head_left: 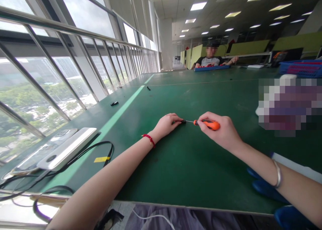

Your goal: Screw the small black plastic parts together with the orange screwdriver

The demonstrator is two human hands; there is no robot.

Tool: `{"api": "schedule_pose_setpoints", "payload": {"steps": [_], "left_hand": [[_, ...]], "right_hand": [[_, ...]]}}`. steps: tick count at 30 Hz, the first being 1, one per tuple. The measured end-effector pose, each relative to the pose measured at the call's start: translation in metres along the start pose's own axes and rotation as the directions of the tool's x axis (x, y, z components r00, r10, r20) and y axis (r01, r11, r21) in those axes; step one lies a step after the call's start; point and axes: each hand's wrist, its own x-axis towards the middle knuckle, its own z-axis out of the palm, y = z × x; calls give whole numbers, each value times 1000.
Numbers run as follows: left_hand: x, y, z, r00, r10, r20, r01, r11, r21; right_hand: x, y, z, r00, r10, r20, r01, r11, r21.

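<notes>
My right hand is closed around the orange and black handle of a screwdriver. Its thin metal shaft points left, and the tip meets a small black part low over the green table. My left hand, with a red cord bracelet at the wrist, pinches that part between thumb and fingers. Most of the part is hidden by my fingertips, so its kind cannot be made out. A silver bangle circles my right forearm.
A phone and a white power bank with black cables lie at left on the green table. Small black pieces lie beyond. Across the table, a person sits behind a blue tray. A blue basket stands far right.
</notes>
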Motion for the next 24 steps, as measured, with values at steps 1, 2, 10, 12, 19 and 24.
{"api": "schedule_pose_setpoints", "payload": {"steps": [1, 2, 10, 12, 19, 24], "left_hand": [[0, 0, 0, 1000, -6, 1, 6, 1000, -5], [0, -1, 1, 1000, -10, 2, 10, 1000, -14], [0, -1, 3, 1000, -11, -14, 11, 1000, -17], [-1, 1, 3, 1000, -12, -9, 12, 1000, 3], [0, 8, 2, 999, -38, -7, 39, 996, 76], [-2, 9, 2, 999, -30, -22, 32, 997, 74]], "right_hand": [[0, 0, 0, 1000, 1, 0, -1, 1000, 1], [0, 0, 0, 1000, 3, 1, -3, 1000, 0], [-1, -1, -2, 999, 37, -4, -37, 999, 2], [-1, -2, -2, 998, 45, -32, -45, 999, 20], [-2, -4, -3, 989, 81, -122, -80, 997, 13], [-1, -3, -3, 988, 125, -89, -121, 991, 50]]}}
